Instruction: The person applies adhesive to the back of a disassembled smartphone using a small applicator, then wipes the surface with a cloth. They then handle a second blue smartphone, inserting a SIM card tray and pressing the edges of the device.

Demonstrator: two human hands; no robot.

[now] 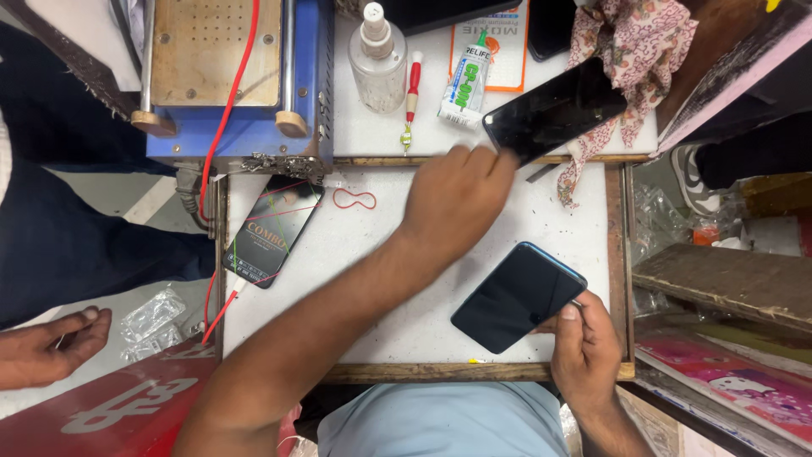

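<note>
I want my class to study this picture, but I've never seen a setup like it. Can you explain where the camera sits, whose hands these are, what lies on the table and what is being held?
The one picture comes from a camera on a person's head, looking straight down at a white worktable. Two bare hands belong to that person. The right hand holds a dark phone with a blue edge by its lower corner. The left hand reaches across to a black glass panel, its fingertips at the panel's near end. On the table lie a dark printed packet, a red rubber band, a clear spray bottle, a glue tube, a small red-handled tool and a floral cloth. A blue machine with a red wire stands at the top left. Another person's hand rests at the left edge.
</note>
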